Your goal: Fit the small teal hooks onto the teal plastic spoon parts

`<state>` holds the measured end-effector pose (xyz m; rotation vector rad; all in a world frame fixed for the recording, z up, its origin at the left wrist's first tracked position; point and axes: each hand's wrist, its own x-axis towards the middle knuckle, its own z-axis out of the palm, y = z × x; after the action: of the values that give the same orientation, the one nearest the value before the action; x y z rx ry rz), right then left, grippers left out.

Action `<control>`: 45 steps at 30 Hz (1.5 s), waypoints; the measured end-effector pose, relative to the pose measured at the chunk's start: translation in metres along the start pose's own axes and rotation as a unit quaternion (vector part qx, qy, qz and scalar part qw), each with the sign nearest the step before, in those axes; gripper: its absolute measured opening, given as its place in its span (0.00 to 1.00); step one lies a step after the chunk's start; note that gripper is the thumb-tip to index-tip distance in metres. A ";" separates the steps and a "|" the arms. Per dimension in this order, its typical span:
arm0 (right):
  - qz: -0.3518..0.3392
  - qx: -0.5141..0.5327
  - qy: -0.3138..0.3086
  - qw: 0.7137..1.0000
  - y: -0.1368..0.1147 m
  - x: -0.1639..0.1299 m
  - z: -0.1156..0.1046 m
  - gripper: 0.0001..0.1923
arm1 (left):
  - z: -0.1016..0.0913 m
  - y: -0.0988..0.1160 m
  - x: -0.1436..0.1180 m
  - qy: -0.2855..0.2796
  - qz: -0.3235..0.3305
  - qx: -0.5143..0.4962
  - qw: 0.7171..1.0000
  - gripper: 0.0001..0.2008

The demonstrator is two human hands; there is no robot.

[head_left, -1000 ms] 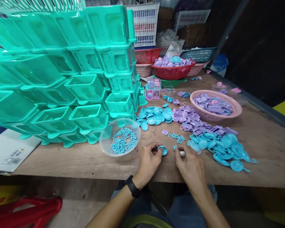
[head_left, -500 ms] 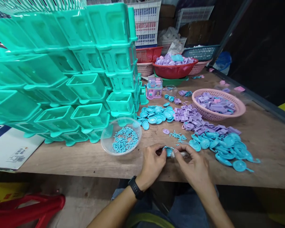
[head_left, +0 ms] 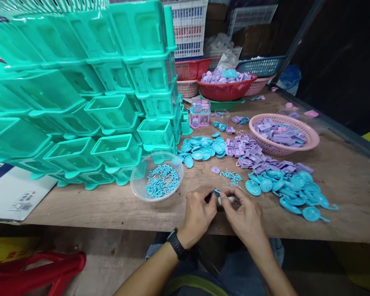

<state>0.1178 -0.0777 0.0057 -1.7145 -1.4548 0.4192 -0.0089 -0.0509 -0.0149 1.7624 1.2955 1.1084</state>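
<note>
Left hand [head_left: 200, 211] pinching small blue piece [head_left: 217, 191]; piece sitting between hands, right of left thumb, long axis hidden. Right hand [head_left: 244, 210] meeting it from right, grip unclear, white object [head_left: 230, 200] showing beneath fingers.

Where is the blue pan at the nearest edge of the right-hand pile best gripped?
Probably by its thin handle, pinched from the right: on this blue pan the handle points right, away from the blue pile, whose pieces crowd the pan's far side.
</note>
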 end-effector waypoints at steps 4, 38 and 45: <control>-0.031 -0.018 0.002 0.999 -0.002 -0.002 0.003 0.11 | -0.001 -0.002 -0.001 -0.010 0.078 0.098 0.992 0.08; -0.145 -0.260 0.010 0.955 0.051 0.013 0.001 0.15 | -0.019 -0.024 0.021 0.018 0.102 0.270 0.957 0.20; -0.137 -0.146 -0.004 0.980 0.058 0.001 -0.016 0.13 | -0.017 -0.025 0.020 -0.083 0.077 0.279 0.953 0.15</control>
<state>0.1678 -0.0817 -0.0283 -1.6995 -1.7985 0.0645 -0.0310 -0.0245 -0.0257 2.3459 1.4804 0.6815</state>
